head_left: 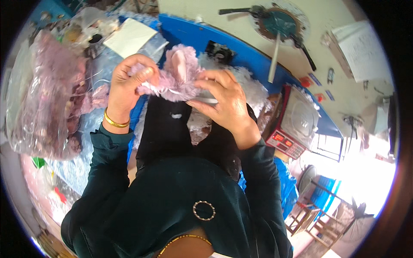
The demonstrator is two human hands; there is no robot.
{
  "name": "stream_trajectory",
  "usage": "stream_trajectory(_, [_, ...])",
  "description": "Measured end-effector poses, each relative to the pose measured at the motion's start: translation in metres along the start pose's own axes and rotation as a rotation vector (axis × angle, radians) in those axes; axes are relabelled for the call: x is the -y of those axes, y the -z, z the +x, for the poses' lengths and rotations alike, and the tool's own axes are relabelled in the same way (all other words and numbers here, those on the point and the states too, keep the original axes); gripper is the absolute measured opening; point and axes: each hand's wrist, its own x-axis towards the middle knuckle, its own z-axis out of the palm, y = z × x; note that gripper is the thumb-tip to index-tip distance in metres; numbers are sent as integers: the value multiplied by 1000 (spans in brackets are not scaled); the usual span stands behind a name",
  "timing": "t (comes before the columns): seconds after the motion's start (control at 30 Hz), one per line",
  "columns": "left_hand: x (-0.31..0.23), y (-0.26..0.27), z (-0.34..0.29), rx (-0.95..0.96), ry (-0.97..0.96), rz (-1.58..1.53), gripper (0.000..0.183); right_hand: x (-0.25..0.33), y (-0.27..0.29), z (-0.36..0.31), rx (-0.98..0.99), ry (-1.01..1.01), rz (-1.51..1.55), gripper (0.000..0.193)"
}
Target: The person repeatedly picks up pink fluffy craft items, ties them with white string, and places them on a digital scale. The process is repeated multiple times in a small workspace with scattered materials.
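To the left of the digital weighing scale (297, 116), over the wearer's lap, is a lilac-pink plush piece (186, 71) with an ear-like flap standing up, held between two bare hands. The left hand (131, 81), the one farther from the scale, pinches the plush's edge between thumb and fingers; a gold bangle (116, 120) circles that wrist. The right hand (226, 96), nearer the scale, grasps the plush's opposite side, thumb below and fingers above; a pale strip shows beside its thumb, too unclear to name. White fluffy stuffing (254, 84) lies just left of the scale. Well to the scale's left sits a clear plastic bag (45, 99) with lilac plush inside. A white sheet (130, 37) lies beyond the scale's upper left, and a blue crate (325, 193) stands below the scale in view.
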Motion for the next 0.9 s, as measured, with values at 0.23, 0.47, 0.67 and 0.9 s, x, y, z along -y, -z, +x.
stream_trajectory(0.23, [27, -63, 20, 217, 71, -262, 12, -65, 13, -50, 306, -699, 617, 48])
stream_trajectory(0.47, [41, -90, 22, 75, 7, -217, 14, -15, -8, -66, 88, -738, 1426, 53])
stream_trajectory(0.67, [69, -89, 18, 151, 275, -99, 31, -26, 20, -60, -185, -796, 1469, 57])
stream_trajectory(0.9, [82, -110, 1, 201, 429, -221, 29, -27, 48, -69, -59, -824, 1220, 53])
